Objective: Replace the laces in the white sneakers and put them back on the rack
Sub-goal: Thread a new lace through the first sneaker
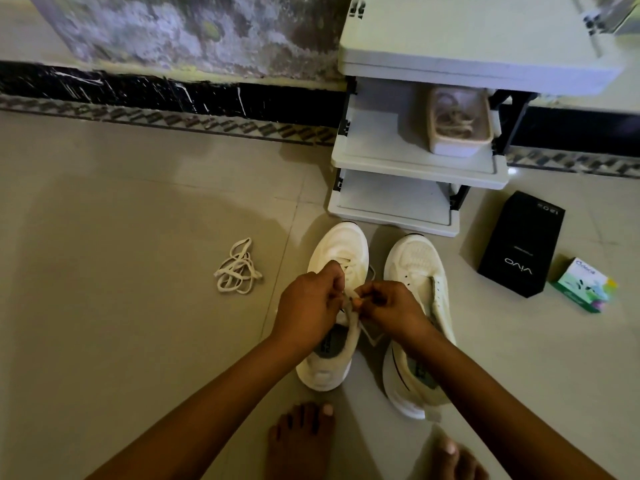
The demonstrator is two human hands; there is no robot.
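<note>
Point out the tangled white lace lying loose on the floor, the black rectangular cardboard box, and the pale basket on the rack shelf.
Tangled white flat lace (239,266): head view, middle of the tangle.
Black rectangular cardboard box (519,244): head view, centre of top face.
Pale rectangular basket (453,147): head view, front wall.

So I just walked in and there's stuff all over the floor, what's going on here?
Someone is relacing white sneakers on the floor in front of the shoe rack. The left hand and right hand both pinch a white lace over the left sneaker. The right sneaker stands beside it, untouched. Another lace lies loose to the left, and a basket on the rack holds what look like more. Neither sneaker is on the rack yet.
</note>
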